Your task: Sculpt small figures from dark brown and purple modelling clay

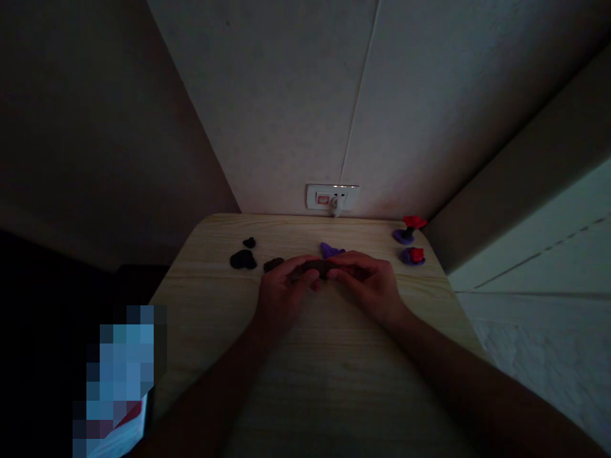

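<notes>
Between the fingertips of both my hands is a dark brown lump of what looks like modelling clay (316, 267). My left hand (285, 286) pinches its left side, and my right hand (370, 283) grips it from the right. Another brown lump (273, 264) lies on the table just left of my left hand. Behind my right hand sits a purple piece (330, 250), partly hidden by the fingers. Some reddish colour shows under my right fingers, too dim to make out.
Two black lumps, one large (243, 259) and one small (249, 242), lie at the left of the wooden table (305, 381). A red and purple flower shape (414, 222) and a red and purple piece (416, 256) stand at the back right. A wall socket (312, 197) holds a plug.
</notes>
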`<action>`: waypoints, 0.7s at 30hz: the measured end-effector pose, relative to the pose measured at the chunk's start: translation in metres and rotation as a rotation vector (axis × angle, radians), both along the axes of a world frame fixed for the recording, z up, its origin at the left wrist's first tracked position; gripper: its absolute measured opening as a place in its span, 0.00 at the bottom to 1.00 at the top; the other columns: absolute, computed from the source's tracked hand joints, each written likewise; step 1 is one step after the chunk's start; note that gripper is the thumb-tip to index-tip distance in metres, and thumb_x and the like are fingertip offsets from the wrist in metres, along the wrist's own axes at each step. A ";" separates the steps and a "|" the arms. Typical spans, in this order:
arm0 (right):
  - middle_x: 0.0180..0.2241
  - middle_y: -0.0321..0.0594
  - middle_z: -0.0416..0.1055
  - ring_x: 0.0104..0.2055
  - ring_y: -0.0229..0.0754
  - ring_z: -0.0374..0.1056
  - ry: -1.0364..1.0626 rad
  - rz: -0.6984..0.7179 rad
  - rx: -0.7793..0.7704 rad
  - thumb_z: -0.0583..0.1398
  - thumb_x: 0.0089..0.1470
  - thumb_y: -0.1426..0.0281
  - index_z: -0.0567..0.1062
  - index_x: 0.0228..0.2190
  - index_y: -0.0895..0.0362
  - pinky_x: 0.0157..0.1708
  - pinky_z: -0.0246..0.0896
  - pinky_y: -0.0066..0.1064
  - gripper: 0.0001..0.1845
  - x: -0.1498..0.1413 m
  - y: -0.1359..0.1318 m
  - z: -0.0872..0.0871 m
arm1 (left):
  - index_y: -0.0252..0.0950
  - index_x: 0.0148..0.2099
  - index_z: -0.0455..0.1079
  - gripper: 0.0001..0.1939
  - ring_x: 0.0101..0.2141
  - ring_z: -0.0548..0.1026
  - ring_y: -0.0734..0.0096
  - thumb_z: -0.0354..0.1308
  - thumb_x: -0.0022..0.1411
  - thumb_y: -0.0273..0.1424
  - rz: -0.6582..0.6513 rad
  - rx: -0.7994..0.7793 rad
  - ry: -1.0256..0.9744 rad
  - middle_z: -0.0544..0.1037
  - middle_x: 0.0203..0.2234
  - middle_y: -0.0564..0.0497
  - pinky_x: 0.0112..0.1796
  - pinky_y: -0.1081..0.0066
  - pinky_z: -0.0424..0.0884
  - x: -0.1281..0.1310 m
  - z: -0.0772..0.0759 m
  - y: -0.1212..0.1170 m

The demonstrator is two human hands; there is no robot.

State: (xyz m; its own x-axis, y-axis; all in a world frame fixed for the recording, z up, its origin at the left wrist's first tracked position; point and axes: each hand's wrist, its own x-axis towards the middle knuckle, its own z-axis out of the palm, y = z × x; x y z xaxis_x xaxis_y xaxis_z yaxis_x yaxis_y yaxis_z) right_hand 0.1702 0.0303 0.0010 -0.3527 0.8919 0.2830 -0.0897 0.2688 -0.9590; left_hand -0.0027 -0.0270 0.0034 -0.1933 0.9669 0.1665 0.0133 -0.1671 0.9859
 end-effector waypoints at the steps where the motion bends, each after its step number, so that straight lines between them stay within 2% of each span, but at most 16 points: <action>1: 0.36 0.41 0.81 0.38 0.42 0.77 -0.010 -0.008 0.001 0.72 0.49 0.62 0.84 0.35 0.54 0.39 0.75 0.34 0.12 0.000 0.000 0.002 | 0.34 0.46 0.77 0.12 0.27 0.80 0.70 0.64 0.61 0.33 -0.005 -0.002 -0.003 0.82 0.27 0.51 0.34 0.70 0.77 0.000 0.001 0.000; 5: 0.35 0.42 0.80 0.36 0.43 0.76 -0.022 -0.017 -0.027 0.72 0.48 0.61 0.84 0.34 0.53 0.39 0.75 0.36 0.12 -0.001 0.000 0.005 | 0.34 0.44 0.75 0.12 0.27 0.79 0.69 0.65 0.60 0.35 -0.029 0.001 -0.056 0.81 0.30 0.49 0.34 0.69 0.76 0.001 0.001 -0.001; 8: 0.39 0.43 0.80 0.41 0.45 0.76 -0.024 -0.013 -0.026 0.73 0.47 0.60 0.83 0.35 0.53 0.43 0.76 0.38 0.15 -0.001 0.000 0.003 | 0.36 0.47 0.73 0.14 0.27 0.77 0.69 0.61 0.64 0.39 -0.028 0.018 -0.136 0.79 0.28 0.50 0.31 0.70 0.74 0.000 -0.001 -0.002; 11: 0.42 0.43 0.78 0.43 0.44 0.76 0.001 -0.003 0.022 0.73 0.46 0.58 0.82 0.37 0.53 0.47 0.75 0.39 0.17 0.000 -0.001 -0.001 | 0.38 0.46 0.73 0.14 0.20 0.67 0.74 0.57 0.66 0.42 0.102 0.058 -0.236 0.68 0.21 0.56 0.21 0.75 0.62 -0.002 -0.001 -0.001; 14: 0.41 0.44 0.77 0.42 0.43 0.76 -0.023 0.031 0.092 0.72 0.48 0.59 0.80 0.37 0.55 0.46 0.75 0.37 0.17 0.000 -0.004 -0.001 | 0.37 0.39 0.74 0.12 0.17 0.56 0.79 0.57 0.65 0.40 0.270 0.159 -0.304 0.57 0.17 0.59 0.17 0.77 0.51 -0.004 0.003 0.001; 17: 0.37 0.43 0.77 0.37 0.41 0.75 -0.112 0.058 0.144 0.71 0.50 0.60 0.79 0.36 0.56 0.41 0.74 0.35 0.15 -0.001 -0.007 0.002 | 0.35 0.34 0.72 0.11 0.16 0.53 0.80 0.57 0.64 0.38 0.346 0.236 -0.345 0.55 0.15 0.60 0.18 0.77 0.48 -0.007 0.006 0.003; 21: 0.29 0.40 0.77 0.29 0.38 0.71 -0.313 0.032 0.163 0.69 0.52 0.58 0.78 0.33 0.59 0.32 0.68 0.30 0.16 0.001 -0.012 0.010 | 0.35 0.32 0.70 0.10 0.15 0.53 0.81 0.57 0.62 0.36 0.408 0.250 -0.377 0.56 0.14 0.60 0.17 0.77 0.48 -0.009 0.008 0.007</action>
State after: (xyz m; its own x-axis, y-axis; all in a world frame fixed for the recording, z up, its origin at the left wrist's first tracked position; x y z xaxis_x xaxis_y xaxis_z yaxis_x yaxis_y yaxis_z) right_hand 0.1708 0.0181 0.0111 -0.4720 0.8312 0.2939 0.1912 0.4219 -0.8863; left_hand -0.0119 -0.0202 0.0111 -0.6295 0.7431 0.2269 -0.2174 -0.4488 0.8668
